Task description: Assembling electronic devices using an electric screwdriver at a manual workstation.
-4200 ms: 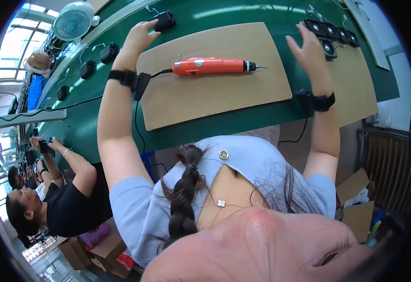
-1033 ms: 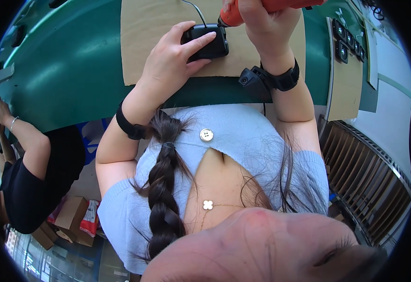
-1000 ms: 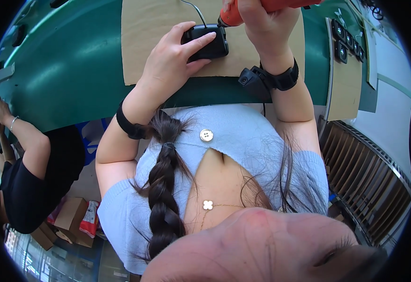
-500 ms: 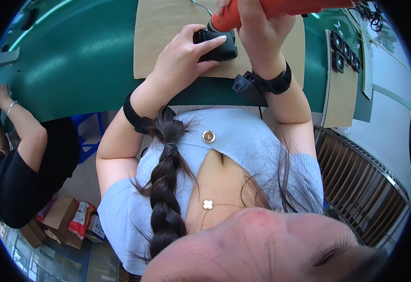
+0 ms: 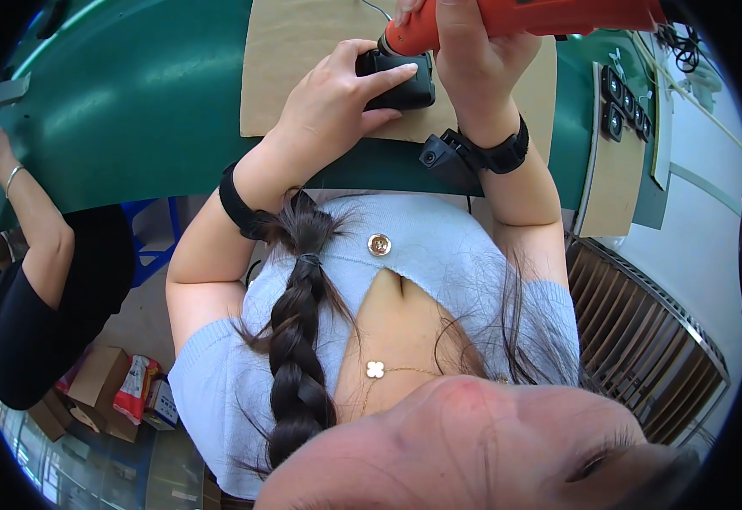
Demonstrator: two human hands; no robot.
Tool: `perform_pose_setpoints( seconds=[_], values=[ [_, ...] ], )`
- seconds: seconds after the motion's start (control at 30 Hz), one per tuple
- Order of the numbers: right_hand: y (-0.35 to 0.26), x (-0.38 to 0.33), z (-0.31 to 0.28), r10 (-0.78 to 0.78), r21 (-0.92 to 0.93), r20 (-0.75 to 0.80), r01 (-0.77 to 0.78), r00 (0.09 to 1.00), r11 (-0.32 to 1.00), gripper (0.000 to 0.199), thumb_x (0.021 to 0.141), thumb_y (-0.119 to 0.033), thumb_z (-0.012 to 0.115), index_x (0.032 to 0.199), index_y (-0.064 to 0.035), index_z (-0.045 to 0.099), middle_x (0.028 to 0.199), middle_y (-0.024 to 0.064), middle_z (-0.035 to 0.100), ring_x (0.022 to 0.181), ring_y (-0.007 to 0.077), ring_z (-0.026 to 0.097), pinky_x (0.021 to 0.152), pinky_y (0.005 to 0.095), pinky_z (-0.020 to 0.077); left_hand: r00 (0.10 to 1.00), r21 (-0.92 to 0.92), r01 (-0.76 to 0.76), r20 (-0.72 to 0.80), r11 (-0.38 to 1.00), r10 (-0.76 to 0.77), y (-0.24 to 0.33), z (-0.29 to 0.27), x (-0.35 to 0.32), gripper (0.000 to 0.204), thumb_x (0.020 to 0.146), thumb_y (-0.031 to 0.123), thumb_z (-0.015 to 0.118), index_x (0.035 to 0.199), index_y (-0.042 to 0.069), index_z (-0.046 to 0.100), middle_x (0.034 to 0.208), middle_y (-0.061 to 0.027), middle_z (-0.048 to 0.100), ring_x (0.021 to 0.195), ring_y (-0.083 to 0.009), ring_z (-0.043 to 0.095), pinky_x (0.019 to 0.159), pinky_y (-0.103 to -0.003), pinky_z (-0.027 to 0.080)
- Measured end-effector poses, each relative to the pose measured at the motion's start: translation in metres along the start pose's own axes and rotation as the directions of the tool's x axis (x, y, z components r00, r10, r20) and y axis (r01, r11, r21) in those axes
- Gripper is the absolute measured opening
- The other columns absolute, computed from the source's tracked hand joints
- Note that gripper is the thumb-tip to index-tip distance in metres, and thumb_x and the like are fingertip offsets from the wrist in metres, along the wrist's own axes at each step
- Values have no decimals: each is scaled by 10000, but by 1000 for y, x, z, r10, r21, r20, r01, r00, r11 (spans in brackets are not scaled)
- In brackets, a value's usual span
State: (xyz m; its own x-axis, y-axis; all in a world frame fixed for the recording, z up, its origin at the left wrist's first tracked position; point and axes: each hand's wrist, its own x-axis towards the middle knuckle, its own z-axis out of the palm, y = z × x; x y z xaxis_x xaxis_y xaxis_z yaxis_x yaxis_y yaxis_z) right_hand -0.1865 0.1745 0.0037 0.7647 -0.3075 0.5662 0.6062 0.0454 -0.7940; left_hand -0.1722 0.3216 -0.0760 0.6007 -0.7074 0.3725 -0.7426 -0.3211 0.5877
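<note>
My left hand grips a small black plastic housing from its left side, with the thumb along the near edge and the index finger across the top. The housing rests on a cardboard sheet. My right hand is wrapped round a red-orange electric screwdriver, which lies slanted across the top of the view. Its dark nose meets the housing near my left fingertips. The bit's tip and any screw under it are hidden.
The cardboard lies on a green-topped table. To the right, several black square parts stand on another cardboard piece. A co-worker's arm reaches onto the table at left. Boxes sit on the floor; a slatted rack stands right.
Both my hands keep their hold, and the screwdriver and housing have shifted very slightly right in the view. The co-worker's hand at left has moved a little.
</note>
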Motion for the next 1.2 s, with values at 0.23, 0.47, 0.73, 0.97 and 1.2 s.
perform_pose_setpoints(
  seconds=[0.23,0.47,0.73,0.97,1.2],
  values=[
    [18,6,-8,-188,196,52,175,981,965,373,908,-39,642,1225,-13,448,963,111,605,698,148,636,598,270,551,1000,-27,2,9,1000,-2,3,-1,1,520,765,233,827,1262,277,680,1265,-152,556,1053,-347,636,883,-407,553],
    [-1,4,-7,26,-14,20,-26,999,1000,406,887,-20,653,1239,-5,451,957,95,607,708,149,632,601,274,552,1000,-34,6,-6,999,-7,7,-2,1,525,761,227,827,1263,279,679,1262,-145,558,1045,-345,634,880,-405,549],
    [-3,5,4,-144,-239,116,168,983,956,548,839,-21,698,1321,-11,438,998,69,605,806,130,618,719,276,540,1000,-10,7,-2,1000,-7,7,-1,1,520,761,220,821,1260,261,681,1254,-144,557,1043,-334,630,886,-402,540],
    [-1,1,0,-6,-253,236,68,972,965,602,827,-5,708,1349,-16,407,1001,78,603,798,128,611,717,279,535,1000,35,-2,24,999,1,6,9,4,524,761,228,819,1265,246,677,1241,-145,559,1043,-327,631,884,-402,540],
    [-25,-14,-25,-56,-33,-88,53,995,998,409,913,-93,667,1251,-48,443,977,104,598,692,150,610,591,302,546,999,42,-15,-36,999,16,5,13,3,526,761,247,823,1266,245,676,1230,-163,562,1014,-348,645,876,-414,550]
  ],
)
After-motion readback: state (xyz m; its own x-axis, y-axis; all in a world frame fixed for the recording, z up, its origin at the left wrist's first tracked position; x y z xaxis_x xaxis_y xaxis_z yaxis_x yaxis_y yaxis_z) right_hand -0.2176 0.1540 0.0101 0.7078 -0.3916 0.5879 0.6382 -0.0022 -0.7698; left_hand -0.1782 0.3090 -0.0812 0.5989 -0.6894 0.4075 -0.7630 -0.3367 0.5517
